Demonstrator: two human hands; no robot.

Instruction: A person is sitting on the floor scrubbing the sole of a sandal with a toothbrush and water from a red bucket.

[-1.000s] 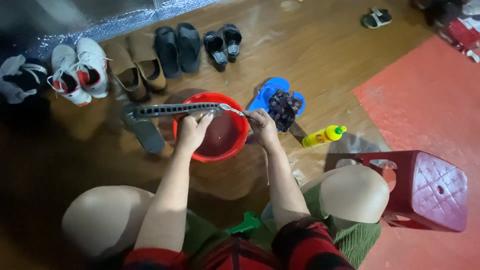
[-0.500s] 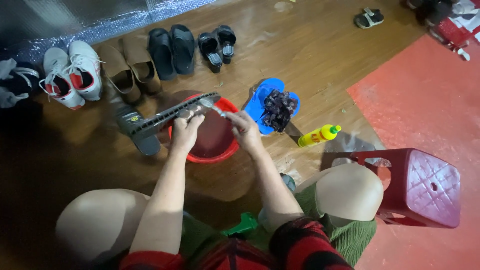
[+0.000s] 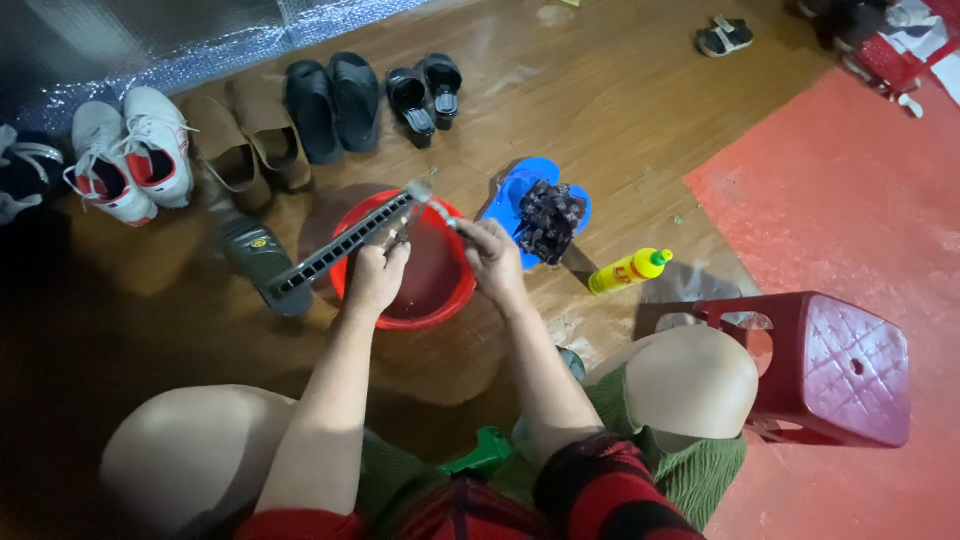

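Sandal (image 3: 345,243) now tilted higher over red basin (image 3: 440,300)

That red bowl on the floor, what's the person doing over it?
A person crouches over a red basin on a wooden floor. The left hand holds a dark sandal sole-up above the basin. The right hand holds a small brush against its far end, so it looks like scrubbing. Blue sandals, a yellow bottle and a red stool sit to the right; more shoes line the wall.
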